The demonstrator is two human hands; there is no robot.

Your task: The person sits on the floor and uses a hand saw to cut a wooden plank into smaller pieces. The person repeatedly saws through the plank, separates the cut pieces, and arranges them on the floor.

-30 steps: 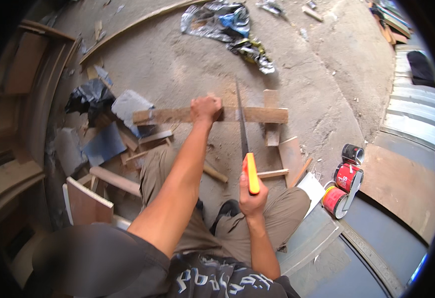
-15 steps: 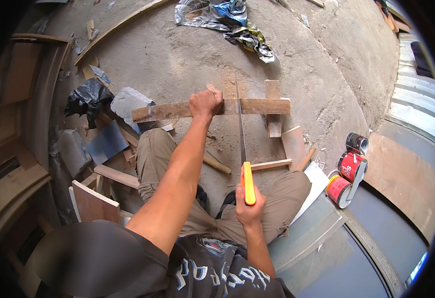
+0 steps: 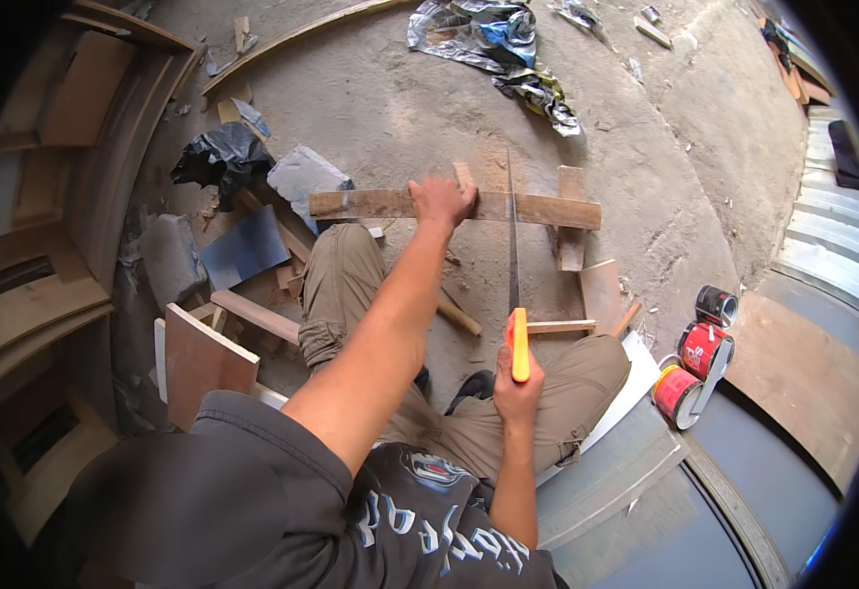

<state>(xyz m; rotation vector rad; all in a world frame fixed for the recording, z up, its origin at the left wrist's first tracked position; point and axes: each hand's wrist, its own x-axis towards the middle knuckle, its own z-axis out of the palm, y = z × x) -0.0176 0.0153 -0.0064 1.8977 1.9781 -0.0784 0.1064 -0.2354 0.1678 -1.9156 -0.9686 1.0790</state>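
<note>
"Where do we find the wooden plank (image 3: 493,205)?"

"Crosswise ahead; we note the nearer left hand (image 3: 441,200) clasping it, the right hand (image 3: 519,391) wrapped round the handle of the handsaw (image 3: 515,280)."

"Alignment?"

"Blade crossing its long axis near-squarely, right of the left hand."

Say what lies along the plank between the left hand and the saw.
The head view shows only bare plank between left hand and saw.
</note>
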